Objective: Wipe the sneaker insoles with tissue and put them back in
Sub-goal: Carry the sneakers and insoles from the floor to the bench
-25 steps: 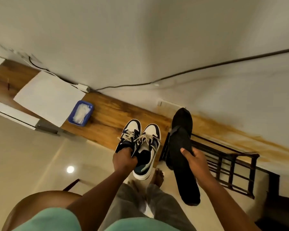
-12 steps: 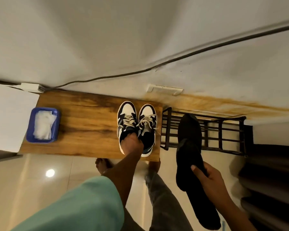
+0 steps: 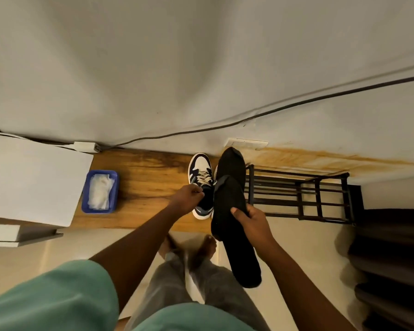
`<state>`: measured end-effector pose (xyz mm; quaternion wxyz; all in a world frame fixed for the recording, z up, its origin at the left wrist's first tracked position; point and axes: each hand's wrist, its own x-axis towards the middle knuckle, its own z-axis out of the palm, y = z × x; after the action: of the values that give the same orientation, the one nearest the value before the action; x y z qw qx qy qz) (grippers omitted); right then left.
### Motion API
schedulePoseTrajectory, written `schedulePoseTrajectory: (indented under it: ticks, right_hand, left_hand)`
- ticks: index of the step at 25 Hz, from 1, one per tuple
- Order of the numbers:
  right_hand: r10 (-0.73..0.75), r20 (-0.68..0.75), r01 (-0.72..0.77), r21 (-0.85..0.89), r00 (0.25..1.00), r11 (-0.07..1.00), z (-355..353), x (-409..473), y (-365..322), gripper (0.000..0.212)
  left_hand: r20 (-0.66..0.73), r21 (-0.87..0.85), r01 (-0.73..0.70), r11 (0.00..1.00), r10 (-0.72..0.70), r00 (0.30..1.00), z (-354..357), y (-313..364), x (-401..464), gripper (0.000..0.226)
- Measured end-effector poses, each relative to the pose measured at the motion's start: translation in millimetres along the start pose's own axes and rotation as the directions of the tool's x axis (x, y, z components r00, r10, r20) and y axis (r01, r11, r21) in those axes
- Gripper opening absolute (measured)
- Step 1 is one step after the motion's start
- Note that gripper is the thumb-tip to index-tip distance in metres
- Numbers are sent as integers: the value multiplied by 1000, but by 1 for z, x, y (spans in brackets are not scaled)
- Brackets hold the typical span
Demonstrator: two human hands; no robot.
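A pair of navy-and-white sneakers stands on the wooden bench [image 3: 148, 177] by the wall; the left sneaker [image 3: 201, 173] shows plainly, the right one is almost hidden behind the insoles. My left hand [image 3: 186, 196] pinches at the laces or collar of the left sneaker. My right hand [image 3: 250, 219] grips two long black insoles [image 3: 230, 187] stacked together, held upright over the right sneaker, their lower ends hanging toward the floor. White tissue [image 3: 98, 193] lies in a blue tray [image 3: 86, 199] on the bench's left part.
A dark metal shoe rack [image 3: 304, 194] stands right of the bench. A white box [image 3: 29, 177] covers the bench's left end. A black cable [image 3: 273, 111] runs along the wall to a white adapter [image 3: 85, 146]. My bare feet [image 3: 208, 244] stand on the tiled floor below.
My right hand has swung the insoles left, from over the shoe rack to over the right sneaker. My left hand has shifted from inside the sneakers to the left sneaker's laces.
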<state>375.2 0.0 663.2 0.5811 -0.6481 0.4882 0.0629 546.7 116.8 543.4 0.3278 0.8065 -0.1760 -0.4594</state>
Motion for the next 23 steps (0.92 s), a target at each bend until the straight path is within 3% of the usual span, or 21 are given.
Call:
schedulePoseTrajectory:
  ticks: [3,6,9,12,14,19,23]
  right_hand:
    - [-52,123,50,19,991,999,24,16,-11,7]
    - [-77,232,95,-64,970,993,54,39,-5,10]
    - [-101,332,143,-105,938,984,82,59,3,14]
    - [-46,365,105,-143,930,984,100,67,13,20]
    - [-10,337,84,-205,941,975,113,70,25,12]
    - [12,176,23,-199,984,980,156,79,55,24]
    - [111,-18,-112,-107,994,988,217,108,75,26]
  left_hand:
    - [-13,-272,49,961,-55,998,-22,6,-39,34]
    - [25,-540,158,827,-171,985,-29,2,-74,38]
    - [1,-625,150,766,-192,981,-25,-18,-93,21]
    - [-72,-680,149,718,-267,961,-29,-50,-96,23]
    - [-83,-691,160,705,-297,951,-43,-72,-88,23]
    - [0,-557,225,799,-271,963,-76,-128,-57,22]
    - [11,-274,195,942,-199,980,-107,-203,-6,15]
